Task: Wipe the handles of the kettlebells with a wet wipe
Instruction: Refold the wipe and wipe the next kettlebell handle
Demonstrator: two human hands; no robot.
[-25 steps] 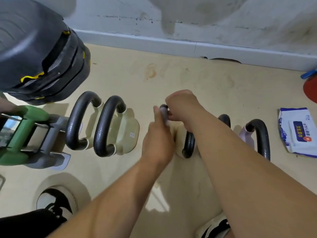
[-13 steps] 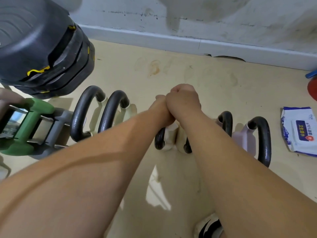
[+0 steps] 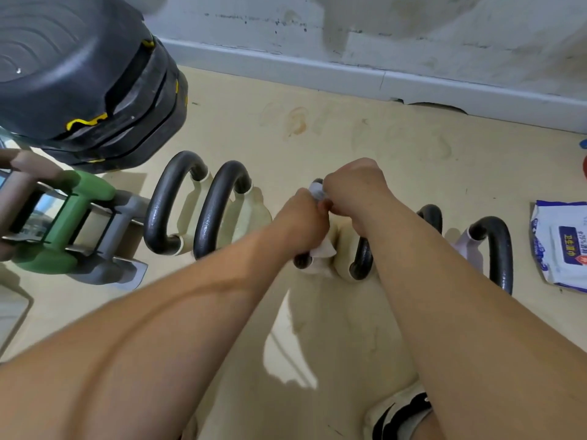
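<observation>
Left hand (image 3: pixel 301 222) and right hand (image 3: pixel 352 192) both curled round wipe (image 3: pixel 317 193), wrapped on handle (image 3: pixel 300 262), likely for all-round contact. Pack (image 3: pixel 562 246) at 3 o'clock, reachable.

Beige floor (image 3: pixel 349 128) (stained brown in places) carries a row of kettlebells (image 3: pixel 219 211), wipes pack (image 3: pixel 560 246) far right, dumbbells (image 3: pixel 73 217) far left.

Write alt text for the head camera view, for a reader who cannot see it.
The left hand and right hand grip a white wet wipe against one black kettlebell handle, in a row on the floor. A wipe pack lies to the right; a green dumbbell to the left.
</observation>
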